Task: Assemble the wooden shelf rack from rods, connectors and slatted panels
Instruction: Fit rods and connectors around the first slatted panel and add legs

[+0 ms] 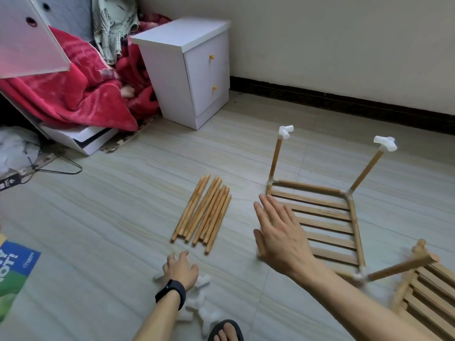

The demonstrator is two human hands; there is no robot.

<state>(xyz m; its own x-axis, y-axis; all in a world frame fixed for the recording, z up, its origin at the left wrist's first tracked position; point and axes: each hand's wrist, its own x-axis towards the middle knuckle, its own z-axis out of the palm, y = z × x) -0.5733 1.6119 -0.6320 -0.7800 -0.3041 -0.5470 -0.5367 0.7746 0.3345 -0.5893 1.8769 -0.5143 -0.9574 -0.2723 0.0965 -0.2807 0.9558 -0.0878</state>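
Nearest, just this side of the rod bundle (203, 212): loose white connectors (200, 301) heaped on the bare floor, in no box or tray. Left hand (181, 268) down on that heap, fingers curled. Gripping a piece or merely resting there, cannot tell. Right of the bundle, right hand (280, 238) flat and spread, holding nothing, hovering at the near left edge of the first tier (320, 217). Farther right of the bundle, a spare slatted panel (423, 299), unmounted.

Progress, by the look of it: early to middle. One slatted panel framed by rods, with connectors at the corners. Two far uprights (275, 158) standing, each capped with a connector. One near upright leaning outward, blurred. Probably left to do: remaining uprights, upper rails and the spare panel, with plenty of rods unused in the bundle.

Well beyond the bundle, a white nightstand (197, 70), both drawers closed, contents unseen.
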